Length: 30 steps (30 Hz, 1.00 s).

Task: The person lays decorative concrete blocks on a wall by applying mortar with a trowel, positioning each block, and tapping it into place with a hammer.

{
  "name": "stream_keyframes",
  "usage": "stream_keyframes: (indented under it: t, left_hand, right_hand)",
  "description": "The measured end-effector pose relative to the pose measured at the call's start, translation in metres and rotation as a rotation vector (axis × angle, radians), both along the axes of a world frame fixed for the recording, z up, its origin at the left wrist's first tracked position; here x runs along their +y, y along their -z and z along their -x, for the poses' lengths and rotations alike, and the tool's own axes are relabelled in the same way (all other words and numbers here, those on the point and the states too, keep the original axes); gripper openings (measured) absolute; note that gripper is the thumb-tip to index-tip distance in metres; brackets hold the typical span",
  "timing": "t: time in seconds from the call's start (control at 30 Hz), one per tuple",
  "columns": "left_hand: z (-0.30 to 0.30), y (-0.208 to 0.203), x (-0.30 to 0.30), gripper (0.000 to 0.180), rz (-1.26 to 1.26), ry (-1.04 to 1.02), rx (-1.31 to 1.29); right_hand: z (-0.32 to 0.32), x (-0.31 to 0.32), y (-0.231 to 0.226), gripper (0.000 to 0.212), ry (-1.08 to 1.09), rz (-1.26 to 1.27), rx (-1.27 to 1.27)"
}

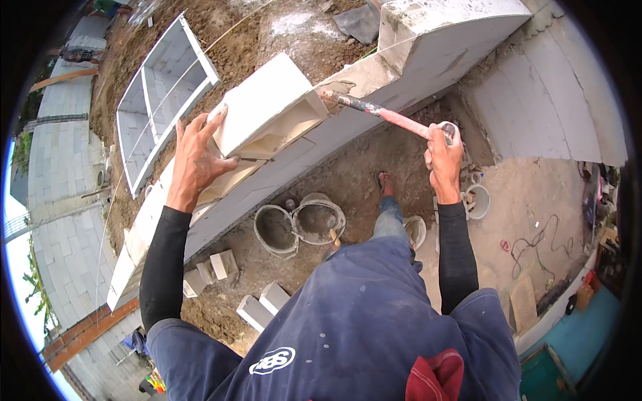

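One smooth white block (267,100) sits atop the pale wall (348,130), the left hand (197,157) spread against one end. The right hand (445,160) curls around a pink-and-black tool (401,121) reaching the other end. Below, buckets (282,254) of grey mix stand on brown ground (361,180).

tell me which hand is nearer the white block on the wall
Left. The left hand is on the left end of the block; the right hand is away to its right, gripping a tool.
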<state>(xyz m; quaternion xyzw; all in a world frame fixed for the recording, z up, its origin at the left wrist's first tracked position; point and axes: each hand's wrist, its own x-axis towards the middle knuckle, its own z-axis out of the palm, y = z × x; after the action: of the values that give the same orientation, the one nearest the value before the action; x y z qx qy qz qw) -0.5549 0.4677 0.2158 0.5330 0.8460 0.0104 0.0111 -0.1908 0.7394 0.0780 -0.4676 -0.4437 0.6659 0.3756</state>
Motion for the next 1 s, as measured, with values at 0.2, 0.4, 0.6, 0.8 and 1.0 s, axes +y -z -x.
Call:
stream_keyframes:
  t: [0.2, 0.4, 0.6, 0.8, 1.0]
  left_hand:
    - [0.001, 0.000, -0.001, 0.101, 0.008, 0.011, 0.017]
    - [-0.002, -0.001, -0.001, 0.095, -0.045, 0.010, -0.047]
    - [-0.004, -0.005, -0.002, 0.097, -0.048, 0.017, 0.001]
    - [-0.002, -0.002, -0.003, 0.100, -0.063, 0.031, 0.012]
    - [0.002, 0.000, -0.006, 0.098, -0.096, 0.056, -0.028]
  right_hand:
    - [0.009, 0.002, -0.005, 0.013, 0.078, -0.053, 0.020]
    - [0.009, 0.001, -0.011, 0.015, 0.005, -0.061, -0.003]
    - [0.008, 0.002, -0.021, 0.016, -0.026, -0.046, 0.005]
    - [0.010, 0.000, -0.020, 0.016, 0.086, 0.005, 0.022]
    - [0.012, -0.002, -0.019, 0.014, 0.020, -0.010, 0.069]
